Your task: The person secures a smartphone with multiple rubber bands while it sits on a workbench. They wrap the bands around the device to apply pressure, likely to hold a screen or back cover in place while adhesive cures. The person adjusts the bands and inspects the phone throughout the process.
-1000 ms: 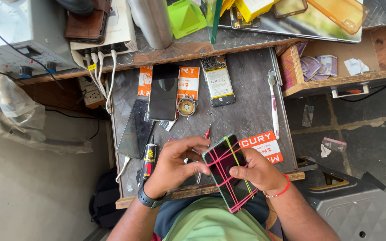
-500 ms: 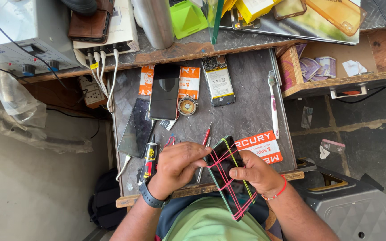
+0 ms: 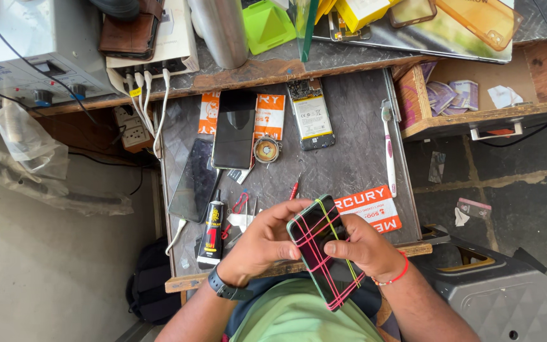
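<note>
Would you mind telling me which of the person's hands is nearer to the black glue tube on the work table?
Left. The left hand sits just right of the black glue tube, holding the banded phone; the right hand is beyond the phone, farther away.

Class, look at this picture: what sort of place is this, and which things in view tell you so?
Most likely a small phone repair stall. An opened phone with its insides showing lies on the worktop, a black glue tube beside it, and both hands grip a phone bound with rubber bands.

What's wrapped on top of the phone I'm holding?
Pink and yellow rubber bands cross over the phone screen. The right hand and left hand cover its edges and back.
</note>
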